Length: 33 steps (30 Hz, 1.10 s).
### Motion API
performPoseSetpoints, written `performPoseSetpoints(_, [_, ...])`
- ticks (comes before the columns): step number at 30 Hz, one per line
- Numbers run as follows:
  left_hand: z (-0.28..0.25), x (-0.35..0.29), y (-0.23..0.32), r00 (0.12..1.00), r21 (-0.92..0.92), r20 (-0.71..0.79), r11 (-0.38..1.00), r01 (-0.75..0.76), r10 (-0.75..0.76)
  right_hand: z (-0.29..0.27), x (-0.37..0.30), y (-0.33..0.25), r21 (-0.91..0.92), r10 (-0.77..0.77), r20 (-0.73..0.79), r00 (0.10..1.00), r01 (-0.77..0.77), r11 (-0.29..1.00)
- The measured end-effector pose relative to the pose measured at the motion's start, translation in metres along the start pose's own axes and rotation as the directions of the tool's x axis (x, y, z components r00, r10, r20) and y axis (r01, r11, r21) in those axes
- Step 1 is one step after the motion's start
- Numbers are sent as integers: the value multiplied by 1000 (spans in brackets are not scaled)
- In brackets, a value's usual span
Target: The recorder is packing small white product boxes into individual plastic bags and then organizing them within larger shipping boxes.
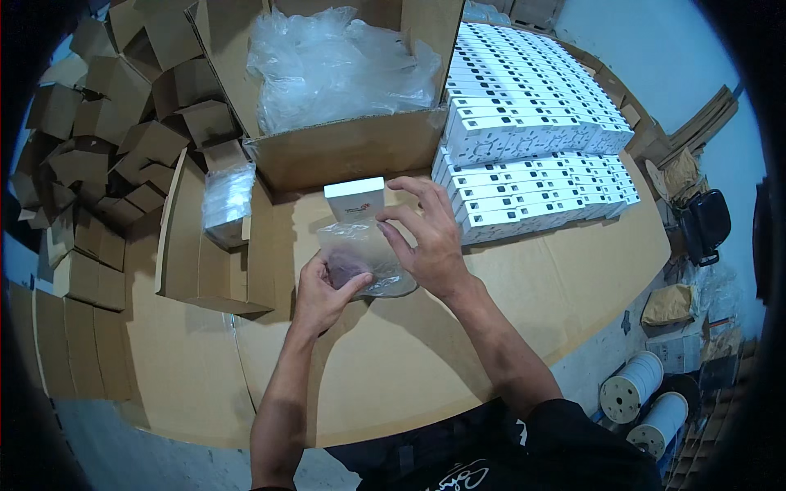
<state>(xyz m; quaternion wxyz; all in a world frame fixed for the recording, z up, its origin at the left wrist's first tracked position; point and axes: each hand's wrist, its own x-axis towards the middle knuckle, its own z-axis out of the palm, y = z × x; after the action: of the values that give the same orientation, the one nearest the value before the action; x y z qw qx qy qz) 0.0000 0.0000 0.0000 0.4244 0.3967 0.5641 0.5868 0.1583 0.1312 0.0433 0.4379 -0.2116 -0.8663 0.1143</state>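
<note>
A clear plastic bag (378,263) is pinched in my left hand (320,295), the thumb lying over its near part. Just beyond the bag is a small white box (354,199) with a little print on its front. The bag's far edge overlaps the lower part of this box; I cannot tell whether the box is inside the bag or behind it. My right hand (430,245) hovers at the right of the box and bag, fingers bent and spread, with nothing seen between them.
Behind stands a large open carton (344,151) holding loose clear plastic bags (327,69). White boxes (532,123) are stacked in rows at the right. At left, an open carton (192,245) contains wrapped packs (228,196), beside many folded brown cartons (115,147). Cardboard covers the table (524,286).
</note>
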Motion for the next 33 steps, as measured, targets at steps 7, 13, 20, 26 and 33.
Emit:
performPoseSetpoints(7, [-5, 0, -3, 1000, 44, 11, 999, -26, 25, 4, 4, -10, 86, -2, 18, 1000, 0, 996])
performPoseSetpoints(13, [-4, 1, -7, 999, 74, 7, 996, -49, 49, 5, 12, -14, 47, -99, 91, 991, 95, 994])
performPoseSetpoints(20, [1, -1, 8, 1000, 302, -9, 953, -23, 27, 7, 20, -18, 55, -135, 123, 983, 129, 990])
performPoseSetpoints(26, [-3, 1, -2, 999, 217, -5, 975, -46, 48, 5, 29, -20, 90, -107, 213, 971, 90, 992])
performPoseSetpoints(33, [1, 1, 9, 995, 245, -50, 966, -76, 91, 3, 35, -26, 100, -125, 233, 964, 104, 989])
